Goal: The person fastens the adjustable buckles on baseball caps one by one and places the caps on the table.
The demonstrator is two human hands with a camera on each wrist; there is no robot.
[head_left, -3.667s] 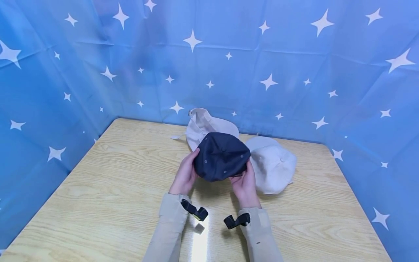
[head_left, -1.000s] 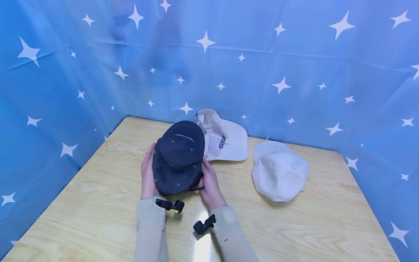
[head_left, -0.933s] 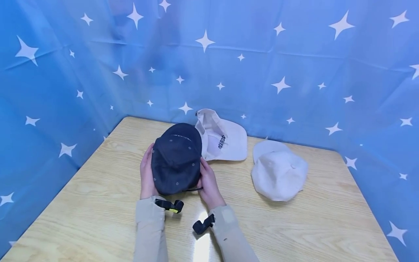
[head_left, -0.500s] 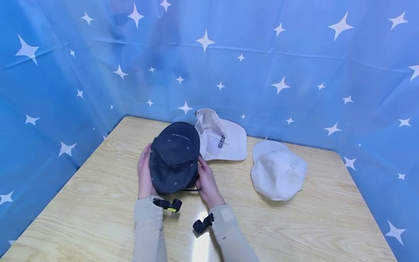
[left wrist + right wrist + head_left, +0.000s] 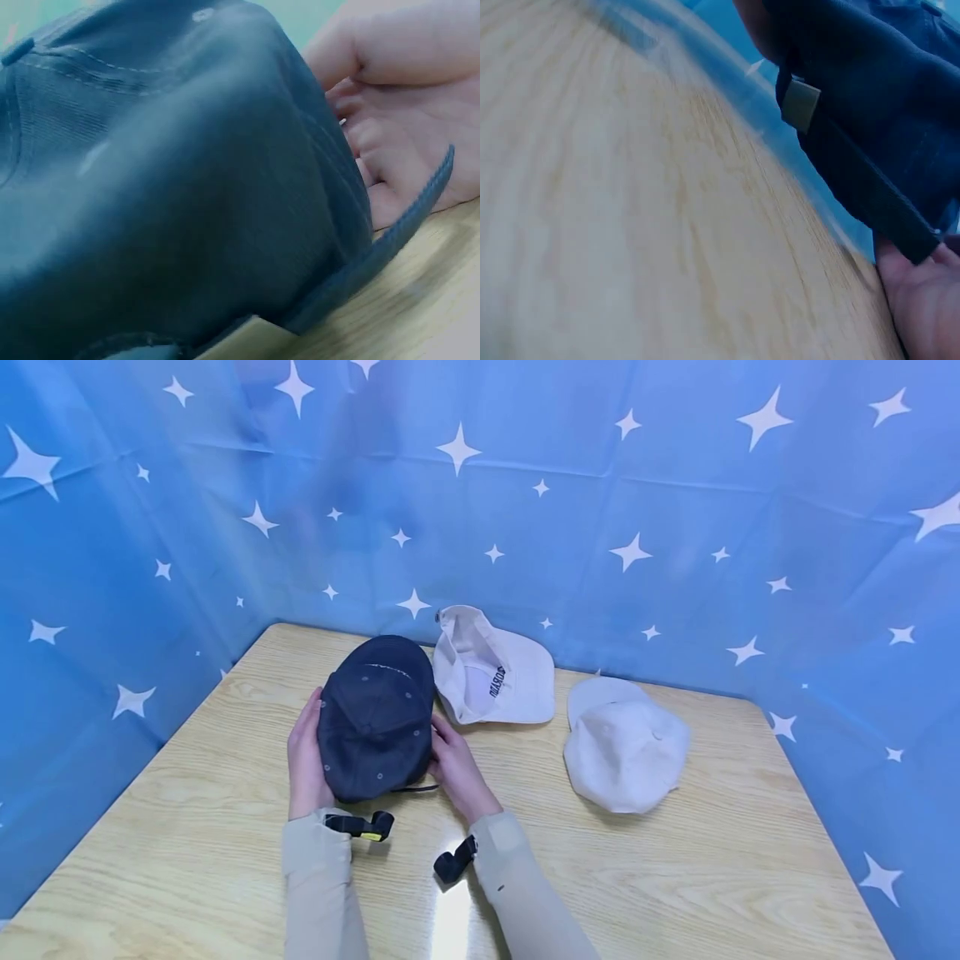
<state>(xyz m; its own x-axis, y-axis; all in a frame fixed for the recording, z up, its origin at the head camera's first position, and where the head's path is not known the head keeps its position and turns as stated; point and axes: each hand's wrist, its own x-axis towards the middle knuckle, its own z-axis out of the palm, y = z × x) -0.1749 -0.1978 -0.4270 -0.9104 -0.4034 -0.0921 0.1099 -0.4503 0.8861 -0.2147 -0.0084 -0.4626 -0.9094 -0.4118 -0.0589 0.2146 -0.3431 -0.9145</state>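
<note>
A dark navy baseball cap [image 5: 375, 718] is held crown up between both hands at the left of the table, its brim pointing to the back. Along its left side, my left hand [image 5: 307, 764] grips the edge, with the fingertips showing beside the crown. My right hand [image 5: 459, 768] holds the right edge, its fingers partly hidden under the cap. From the back hangs a strap [image 5: 382, 244] whose loose end reaches toward the right hand in the left wrist view. A metal buckle [image 5: 801, 103] shows on that strap in the right wrist view.
Behind and right of the navy cap, a white cap [image 5: 525, 681] with dark lettering lies with its inside showing. Another white cap [image 5: 626, 752] rests crown up farther right. The wooden table [image 5: 720, 877] ends at a blue star-printed curtain [image 5: 570, 435].
The navy cap has been carried left from in front of the white caps, and its brim has come into view. Over the last second it shifts slightly left, with both hands on it.
</note>
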